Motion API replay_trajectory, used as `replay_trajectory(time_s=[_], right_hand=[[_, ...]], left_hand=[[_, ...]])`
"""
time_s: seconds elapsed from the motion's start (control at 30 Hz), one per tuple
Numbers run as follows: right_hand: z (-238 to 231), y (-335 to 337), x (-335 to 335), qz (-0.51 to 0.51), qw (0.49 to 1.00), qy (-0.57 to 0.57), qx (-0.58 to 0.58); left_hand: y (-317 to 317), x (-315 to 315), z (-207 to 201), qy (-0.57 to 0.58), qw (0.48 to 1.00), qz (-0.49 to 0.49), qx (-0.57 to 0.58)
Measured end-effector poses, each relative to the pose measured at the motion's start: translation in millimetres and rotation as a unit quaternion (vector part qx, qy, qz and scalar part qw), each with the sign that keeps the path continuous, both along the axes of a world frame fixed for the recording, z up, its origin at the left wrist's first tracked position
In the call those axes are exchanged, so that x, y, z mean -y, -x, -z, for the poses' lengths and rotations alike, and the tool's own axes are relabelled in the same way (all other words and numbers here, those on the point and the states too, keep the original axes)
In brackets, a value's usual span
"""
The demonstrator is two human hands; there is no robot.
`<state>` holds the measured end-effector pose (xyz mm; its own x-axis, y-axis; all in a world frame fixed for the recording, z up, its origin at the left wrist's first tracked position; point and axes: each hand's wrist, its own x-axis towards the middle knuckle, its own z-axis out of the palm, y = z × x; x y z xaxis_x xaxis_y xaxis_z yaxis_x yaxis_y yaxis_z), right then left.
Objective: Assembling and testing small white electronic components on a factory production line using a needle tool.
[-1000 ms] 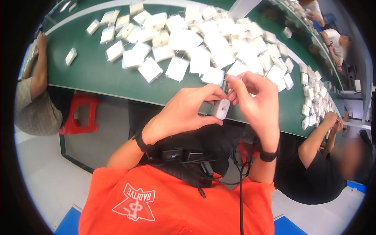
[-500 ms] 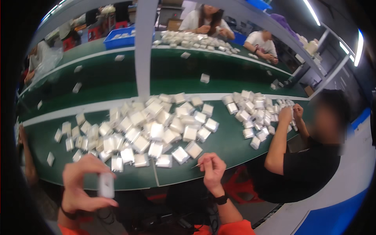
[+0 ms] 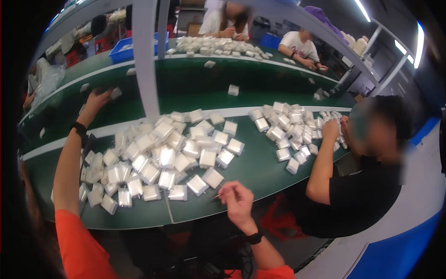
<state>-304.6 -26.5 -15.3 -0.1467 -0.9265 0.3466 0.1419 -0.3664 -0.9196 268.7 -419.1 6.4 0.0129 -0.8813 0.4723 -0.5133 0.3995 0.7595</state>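
My left arm reaches out over the far green belt. At its end my left hand (image 3: 98, 98), blurred, has a small white block (image 3: 115, 93) at its fingertips. The block is box-shaped with rounded edges, like a charger housing. Near the front edge of the table, my right hand (image 3: 238, 202) is closed around a thin pointed tool (image 3: 216, 197); the fingers hide most of it. Between my arms lies a large heap of similar white blocks (image 3: 167, 156), many with shiny clear film around them.
A pale post (image 3: 147, 60) rises beside my left hand, behind the heap. Several white blocks lie scattered on the green belt (image 3: 195, 86). At right, a co-worker in black (image 3: 357, 195) handles a second heap (image 3: 285, 123). Across the belt, people sit near a blue bin (image 3: 121, 50).
My left hand has moved from the near edge, forward past the heap to the far belt, carrying the white block. My right hand keeps its grip on the thin tool. The view has shifted slightly.
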Motion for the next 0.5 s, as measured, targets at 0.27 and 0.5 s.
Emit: replay_trajectory(time_s=[0.27,0.5], right_hand=[[-126,111,198,0.032,0.968,0.067,-0.239],[-66,180,416,0.103,0.864,-0.190,-0.455]], left_hand=[[-37,-108,-59,-0.161,0.975,-0.039,0.151],[-110,-174,-35,-0.124,0.922,-0.046,0.365]])
